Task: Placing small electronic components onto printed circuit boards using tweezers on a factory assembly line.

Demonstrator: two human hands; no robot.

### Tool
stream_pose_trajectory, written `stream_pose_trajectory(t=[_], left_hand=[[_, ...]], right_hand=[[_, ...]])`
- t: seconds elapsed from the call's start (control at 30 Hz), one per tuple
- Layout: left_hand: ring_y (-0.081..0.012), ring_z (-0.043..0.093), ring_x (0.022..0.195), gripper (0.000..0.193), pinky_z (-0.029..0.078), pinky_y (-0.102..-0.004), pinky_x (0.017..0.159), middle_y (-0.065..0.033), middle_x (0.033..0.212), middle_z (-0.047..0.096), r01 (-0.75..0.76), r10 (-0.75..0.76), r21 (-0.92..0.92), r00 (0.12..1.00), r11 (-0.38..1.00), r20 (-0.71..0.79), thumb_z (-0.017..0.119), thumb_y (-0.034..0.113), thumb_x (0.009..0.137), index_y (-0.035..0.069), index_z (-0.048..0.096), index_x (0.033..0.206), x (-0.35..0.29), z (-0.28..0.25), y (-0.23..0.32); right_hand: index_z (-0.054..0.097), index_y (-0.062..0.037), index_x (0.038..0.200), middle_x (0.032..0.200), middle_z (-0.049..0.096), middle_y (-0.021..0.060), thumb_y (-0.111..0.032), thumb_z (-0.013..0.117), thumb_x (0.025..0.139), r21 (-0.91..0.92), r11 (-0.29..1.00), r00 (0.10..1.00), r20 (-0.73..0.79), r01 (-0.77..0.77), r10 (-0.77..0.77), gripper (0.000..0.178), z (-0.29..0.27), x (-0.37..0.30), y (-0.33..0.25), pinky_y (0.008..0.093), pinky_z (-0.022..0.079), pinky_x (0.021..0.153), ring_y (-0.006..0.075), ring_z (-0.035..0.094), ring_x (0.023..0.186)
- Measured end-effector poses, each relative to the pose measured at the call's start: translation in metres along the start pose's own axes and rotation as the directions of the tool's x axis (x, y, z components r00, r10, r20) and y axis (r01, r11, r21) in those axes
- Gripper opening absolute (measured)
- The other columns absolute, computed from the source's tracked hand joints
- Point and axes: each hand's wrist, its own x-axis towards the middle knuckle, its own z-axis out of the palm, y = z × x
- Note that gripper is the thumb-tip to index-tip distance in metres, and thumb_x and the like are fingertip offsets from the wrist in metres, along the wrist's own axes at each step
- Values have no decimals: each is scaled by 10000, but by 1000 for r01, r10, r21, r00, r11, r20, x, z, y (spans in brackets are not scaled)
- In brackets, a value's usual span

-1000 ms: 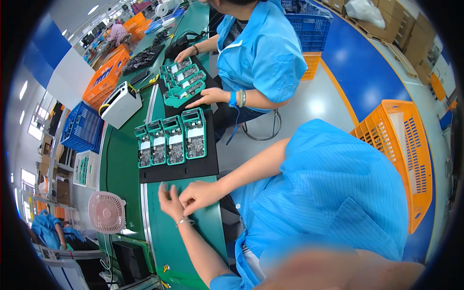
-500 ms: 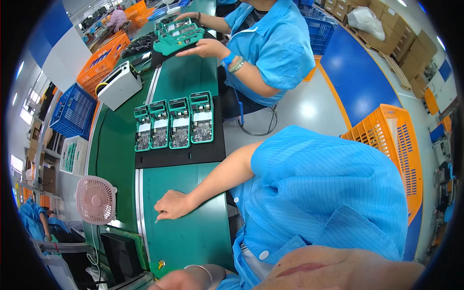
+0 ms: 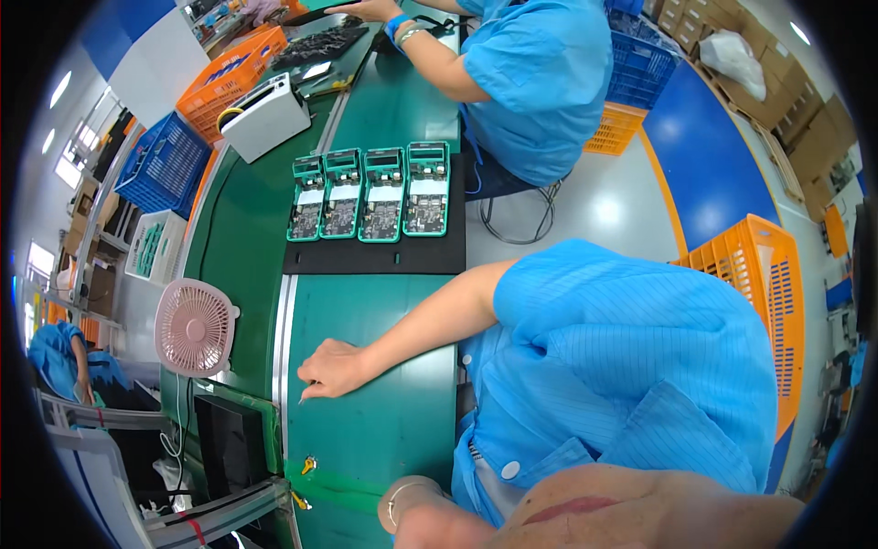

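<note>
My right hand [image 3: 332, 369] rests low over the green bench top [image 3: 375, 311], its fingers pinched together. A small, thin, pale tip [image 3: 303, 400] sticks out below them, too small to name. My left hand [image 3: 439, 523], with a bracelet at the wrist, is at the lower edge near my body; its fingers are out of sight. Beyond my right hand, several teal-framed device housings with circuit boards [image 3: 381, 197] lie side by side on a black mat [image 3: 375, 259]. None of them is touched by either hand.
A pink fan [image 3: 195, 328] stands across the bench, near a dark panel [image 3: 229, 444]. Small yellow fittings [image 3: 309, 465] sit by the metal rail. A co-worker in blue [image 3: 540, 91] works at the far end. An orange crate [image 3: 754, 311] stands behind me.
The view has shifted, so the bench things sit higher and further right. My left hand has drawn back toward my body. The co-worker's teal housings have left view; a dark item is there instead.
</note>
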Motion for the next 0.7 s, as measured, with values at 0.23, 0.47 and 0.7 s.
stream_pose_trajectory(t=[0.23,0.47,0.7], left_hand=[[-278,621,1003,341,527,-355,805,-239,1199,638,88,-88,4,995,996,47,481,270,1067,-20,572,1222,-22,16,17],[-282,629,1056,369,546,-366,817,-263,1268,629,129,-142,65,960,989,241,484,268,1072,-25,566,1279,-26,-24,40],[-288,581,1140,360,510,-390,868,-240,1285,615,-153,-51,320,835,935,547,505,252,1058,-28,570,1275,17,-54,32]], right_hand=[[603,-85,730,725,668,116,-456,721,882,-44,997,998,3,66,-65,417,22,6,-23,486,508,613,361,673,688],[625,-79,771,715,665,134,-436,727,864,-29,995,995,-9,94,-95,382,19,4,-26,491,508,653,375,673,738],[672,-109,871,875,697,132,-528,678,881,-77,991,976,194,113,-97,418,29,4,-45,500,541,665,376,688,782]])
